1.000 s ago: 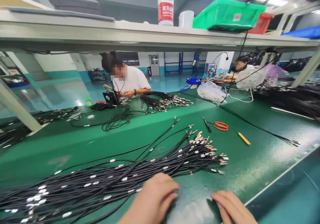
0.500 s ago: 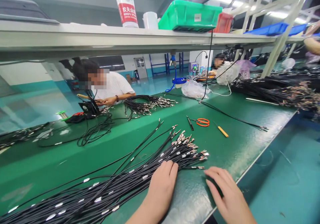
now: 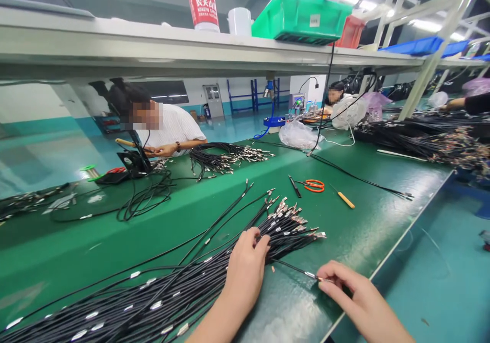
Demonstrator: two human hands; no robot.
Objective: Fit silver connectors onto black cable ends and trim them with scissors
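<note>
A thick bundle of black cables [image 3: 153,292] with white labels and metal-tipped ends lies across the green table. My right hand [image 3: 348,287], near the table's front edge, pinches the tip of a single cable [image 3: 293,267] between thumb and fingers. That cable stretches out from the bundle, apart from the other ends. My left hand [image 3: 248,261] rests on the bundle behind the tips, its fingers curled over some cables. The hand itself hides what lies under its fingertips.
Orange-handled scissors [image 3: 314,185], a dark pen-like tool [image 3: 295,186] and a yellow-handled pick [image 3: 345,200] lie beyond the cable ends. Another person [image 3: 168,128] works across the table beside a second cable bundle [image 3: 225,156]. Overhead, a shelf [image 3: 153,47] carries a green bin [image 3: 302,16].
My right hand has closed on one cable's end, which now sits apart from the bundle. My left hand's fingers have curled and shifted slightly up. The view has tilted a little.
</note>
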